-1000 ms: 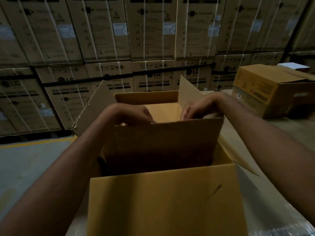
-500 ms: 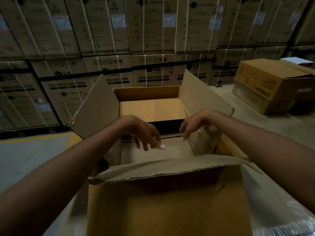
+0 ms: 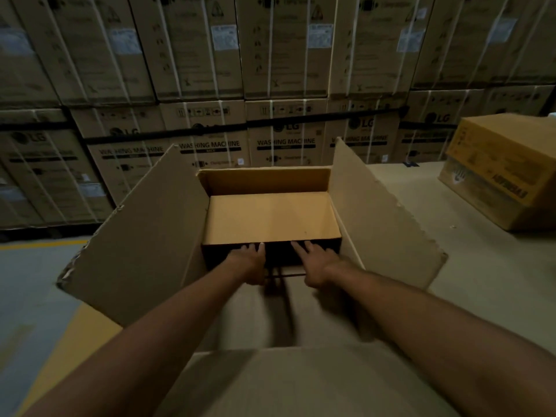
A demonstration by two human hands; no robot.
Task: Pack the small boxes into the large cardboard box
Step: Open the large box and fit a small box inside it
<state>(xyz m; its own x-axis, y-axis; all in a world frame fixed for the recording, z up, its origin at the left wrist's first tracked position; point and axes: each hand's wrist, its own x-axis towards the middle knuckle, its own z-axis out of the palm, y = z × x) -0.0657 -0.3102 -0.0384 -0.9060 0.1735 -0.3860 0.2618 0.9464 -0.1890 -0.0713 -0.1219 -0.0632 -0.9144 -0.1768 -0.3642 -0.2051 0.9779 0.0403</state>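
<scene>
Box (image 3: 264, 182) open, flaps spread. Left hand (image 3: 249, 261) and right hand (image 3: 314, 264), fingers straight, holding nothing, press its floor. Judged preparation; next, fetch small boxes, none visible.

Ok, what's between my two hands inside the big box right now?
Nothing sits there. In the head view, only a dark, bare strip inside the large cardboard box shows between the left hand and the right hand.

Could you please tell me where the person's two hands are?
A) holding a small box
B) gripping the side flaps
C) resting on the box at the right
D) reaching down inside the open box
D: the left hand and the right hand both reach down inside the large box, fingers straight, holding nothing.
</scene>
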